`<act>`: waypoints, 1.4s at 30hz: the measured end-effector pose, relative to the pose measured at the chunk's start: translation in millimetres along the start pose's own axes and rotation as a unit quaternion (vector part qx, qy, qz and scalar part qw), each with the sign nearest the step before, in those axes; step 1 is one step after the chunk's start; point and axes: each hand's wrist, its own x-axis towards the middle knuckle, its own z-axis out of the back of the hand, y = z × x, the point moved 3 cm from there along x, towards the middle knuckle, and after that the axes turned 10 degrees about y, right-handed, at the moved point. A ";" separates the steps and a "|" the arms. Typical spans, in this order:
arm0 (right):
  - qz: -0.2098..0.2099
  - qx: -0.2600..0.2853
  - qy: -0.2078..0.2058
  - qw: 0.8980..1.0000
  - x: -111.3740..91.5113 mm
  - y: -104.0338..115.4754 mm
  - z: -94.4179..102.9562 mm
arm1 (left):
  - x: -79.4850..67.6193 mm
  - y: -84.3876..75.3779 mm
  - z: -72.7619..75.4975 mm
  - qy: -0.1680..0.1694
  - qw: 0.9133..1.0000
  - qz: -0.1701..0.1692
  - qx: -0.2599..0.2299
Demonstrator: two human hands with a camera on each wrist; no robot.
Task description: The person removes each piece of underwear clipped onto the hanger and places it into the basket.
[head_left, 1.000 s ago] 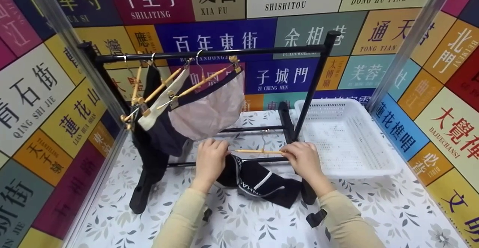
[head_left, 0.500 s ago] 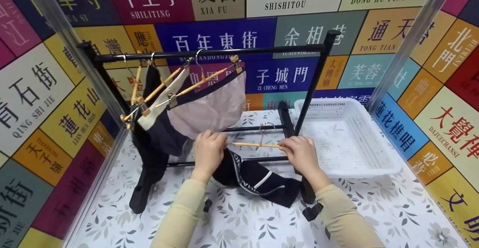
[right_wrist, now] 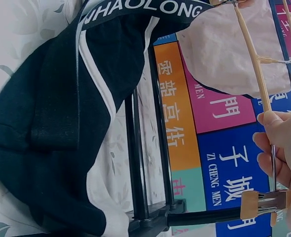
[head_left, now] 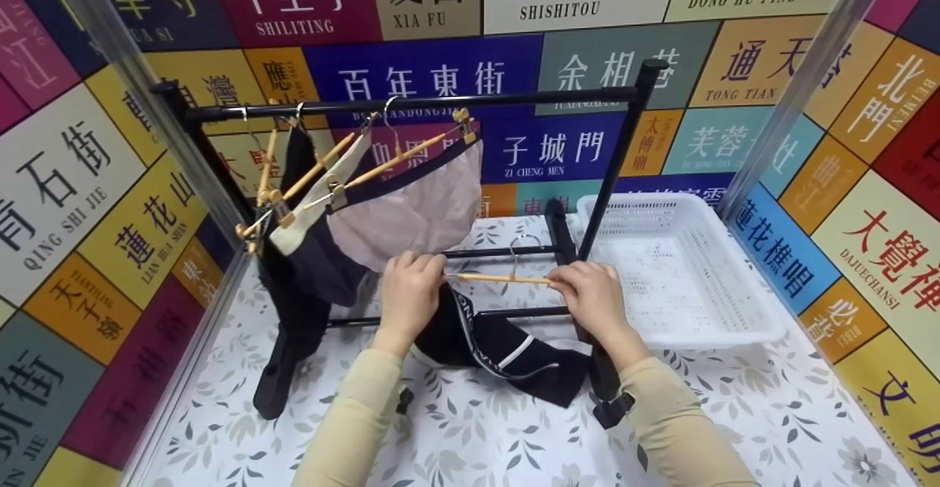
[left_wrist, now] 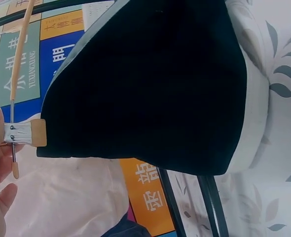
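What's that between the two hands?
A hanger: in the head view, its wooden bar runs from the left hand to the right hand.

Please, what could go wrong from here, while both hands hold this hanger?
1. The black garment appears attached only at the left clip, so it could slip off.
2. The right clip of the hanger shows no cloth, so the black garment may hang crooked.
3. The left hand appears close to the pink garment on the rack and might bump it.
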 end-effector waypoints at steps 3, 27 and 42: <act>0.003 0.000 -0.001 1.000 1.3 0.7 1.0 | 1.5 0.0 1.8 -0.010 1.000 0.001 -0.001; 0.016 -0.001 -0.012 1.000 -0.1 2.3 4.2 | -2.1 -1.2 4.0 -0.003 1.000 -0.011 0.010; 0.022 -0.009 -0.008 1.000 -5.5 0.8 5.1 | -10.3 -5.7 2.8 0.022 1.000 -0.014 -0.008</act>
